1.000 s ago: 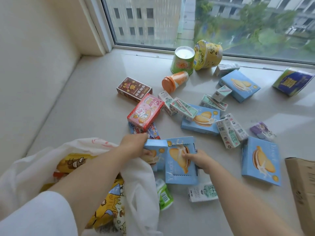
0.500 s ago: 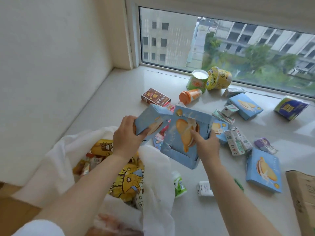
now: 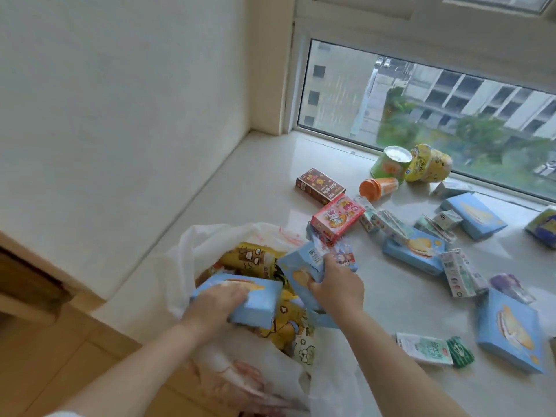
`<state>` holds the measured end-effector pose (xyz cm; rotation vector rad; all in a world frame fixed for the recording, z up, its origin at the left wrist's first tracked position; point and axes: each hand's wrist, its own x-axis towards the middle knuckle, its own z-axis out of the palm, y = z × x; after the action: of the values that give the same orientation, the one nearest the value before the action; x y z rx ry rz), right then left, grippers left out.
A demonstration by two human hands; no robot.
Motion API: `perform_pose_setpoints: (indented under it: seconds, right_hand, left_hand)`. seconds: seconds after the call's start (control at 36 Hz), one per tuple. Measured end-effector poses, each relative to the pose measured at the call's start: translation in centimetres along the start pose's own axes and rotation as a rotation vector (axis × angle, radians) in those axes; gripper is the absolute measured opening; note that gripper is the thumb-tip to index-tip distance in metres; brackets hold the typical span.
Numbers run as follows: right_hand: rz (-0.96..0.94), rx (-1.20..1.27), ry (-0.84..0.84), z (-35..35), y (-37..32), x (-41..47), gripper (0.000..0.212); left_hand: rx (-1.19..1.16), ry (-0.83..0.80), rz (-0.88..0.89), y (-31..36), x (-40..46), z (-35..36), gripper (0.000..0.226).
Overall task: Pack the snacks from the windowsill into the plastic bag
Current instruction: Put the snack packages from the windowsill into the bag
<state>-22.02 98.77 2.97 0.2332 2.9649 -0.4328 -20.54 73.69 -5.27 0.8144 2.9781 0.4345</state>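
Two blue boxes held over the open plastic bag [image 3: 192, 254]: left hand [image 3: 221, 299] clamped on one [image 3: 255, 305], right hand [image 3: 334, 284] clamped on another [image 3: 301, 272]. Yellow packs already bagged. Many snacks left on the windowsill [image 3: 264, 176].

Barcode: you can see one printed on the end of the blue box [image 3: 304, 267] your right hand [image 3: 334, 285] grips; its digits are too small to read.
Brown box [image 3: 320, 185]: characters on the lid, blurred.
White-and-green carton [image 3: 424, 347]: large characters, not legible.
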Motion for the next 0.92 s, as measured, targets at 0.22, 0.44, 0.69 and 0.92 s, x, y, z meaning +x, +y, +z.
perform_pose_setpoints:
  seconds: [0.22, 0.44, 0.69, 0.92]
  right_hand:
    - [-0.004, -0.12, -0.051, 0.8, -0.3, 0.5, 0.031]
    - [-0.006, -0.028, 0.033, 1.9, -1.3, 1.1, 0.027]
    - [0.023, 0.448, 0.084, 4.3, -4.0, 1.5, 0.029]
    - [-0.088, -0.393, -0.127, 5.9, -0.5, 2.3, 0.037]
  left_hand:
    - [0.094, -0.463, -0.115, 1.7, 5.2, 1.9, 0.075]
    - [0.153, -0.432, -0.384, -0.2, 6.5, 3.4, 0.053]
    - [0.15, -0.447, -0.419, -2.8, 4.5, 2.1, 0.057]
    - [0.243, -0.479, -0.337, -2.6, 3.7, 2.3, 0.067]
